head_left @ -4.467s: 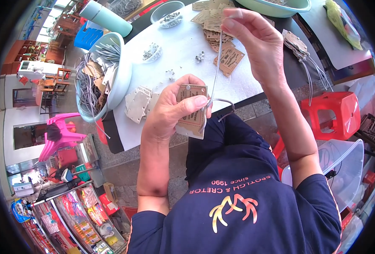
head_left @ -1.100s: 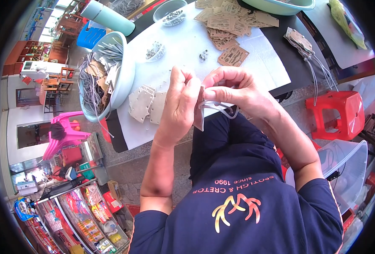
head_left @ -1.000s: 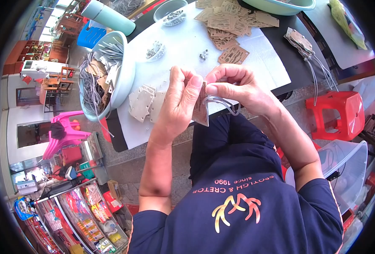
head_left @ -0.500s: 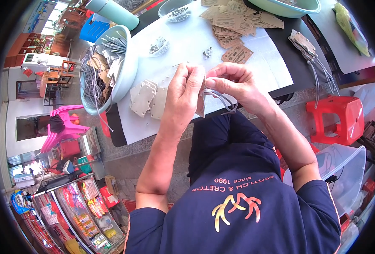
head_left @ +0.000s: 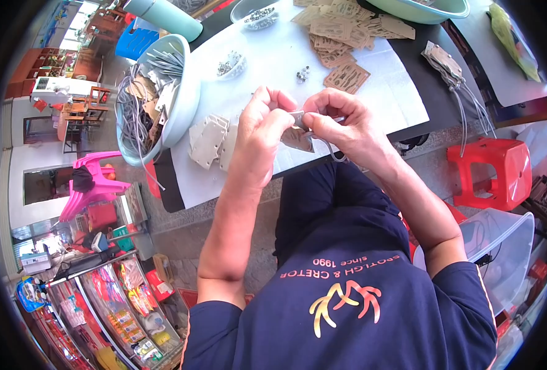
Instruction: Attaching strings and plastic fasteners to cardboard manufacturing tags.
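My left hand (head_left: 262,126) and my right hand (head_left: 341,123) meet over the near edge of the white-covered table (head_left: 273,68). Together they pinch a small grey-brown card tag (head_left: 298,137) with a thin grey cord (head_left: 335,154) looping down from it. My right fingertips press on the tag's top edge; my left fingers close around its left side. A small pile of pale blank tags (head_left: 210,140) lies on the table just left of my left hand.
A pale bowl (head_left: 156,92) of grey cords and tags stands at the left. Brown printed tags (head_left: 341,37) lie scattered at the back, with small metal pieces (head_left: 302,75) and a little dish (head_left: 230,63) nearby. A red stool (head_left: 492,172) and clear bin (head_left: 501,246) stand to the right.
My right hand came down from holding the cord high and joined my left hand at the tag; both hands then stayed together, fingers working on it.
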`<action>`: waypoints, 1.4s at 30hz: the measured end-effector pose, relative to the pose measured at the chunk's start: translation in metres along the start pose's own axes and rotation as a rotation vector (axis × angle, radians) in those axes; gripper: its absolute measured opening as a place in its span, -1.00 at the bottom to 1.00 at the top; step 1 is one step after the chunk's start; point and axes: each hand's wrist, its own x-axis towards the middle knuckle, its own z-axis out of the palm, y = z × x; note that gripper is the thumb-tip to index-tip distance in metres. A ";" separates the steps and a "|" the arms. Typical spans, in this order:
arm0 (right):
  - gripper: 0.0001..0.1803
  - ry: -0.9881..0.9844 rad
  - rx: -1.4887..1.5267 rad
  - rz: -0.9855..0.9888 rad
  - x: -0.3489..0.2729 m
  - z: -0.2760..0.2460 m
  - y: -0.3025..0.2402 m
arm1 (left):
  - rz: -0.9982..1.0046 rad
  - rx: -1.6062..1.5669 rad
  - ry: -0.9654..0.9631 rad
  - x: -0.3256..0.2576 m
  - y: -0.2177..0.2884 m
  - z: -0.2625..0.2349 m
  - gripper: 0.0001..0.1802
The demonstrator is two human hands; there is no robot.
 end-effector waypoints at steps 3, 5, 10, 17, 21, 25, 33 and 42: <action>-0.81 -0.100 -0.002 -0.015 0.003 -0.006 -0.002 | -0.029 -0.011 0.000 0.003 0.003 -0.003 -0.86; -0.81 -0.150 0.063 -0.017 0.006 -0.011 -0.002 | -0.060 -0.027 -0.007 0.005 0.006 -0.004 -0.85; -0.83 -0.250 0.016 -0.119 0.012 -0.017 -0.004 | -0.103 -0.090 -0.037 0.003 0.013 -0.003 -0.83; -0.85 -0.243 -0.084 -0.164 0.012 -0.018 -0.004 | -0.089 -0.121 -0.078 0.004 0.011 -0.004 -0.80; -0.86 -0.252 -0.178 -0.209 0.013 -0.019 -0.004 | -0.087 -0.117 -0.069 0.004 0.007 -0.006 -0.79; -0.83 -0.259 0.054 -0.152 0.013 -0.016 0.005 | -0.088 -0.149 -0.090 0.005 0.005 -0.006 -0.79; -0.79 -0.218 0.363 -0.017 0.011 -0.008 0.006 | -0.084 -0.205 -0.107 0.004 0.006 -0.004 -0.78; -0.75 -0.167 0.121 -0.006 0.009 -0.009 -0.002 | -0.034 -0.210 -0.072 0.004 0.009 0.000 -0.77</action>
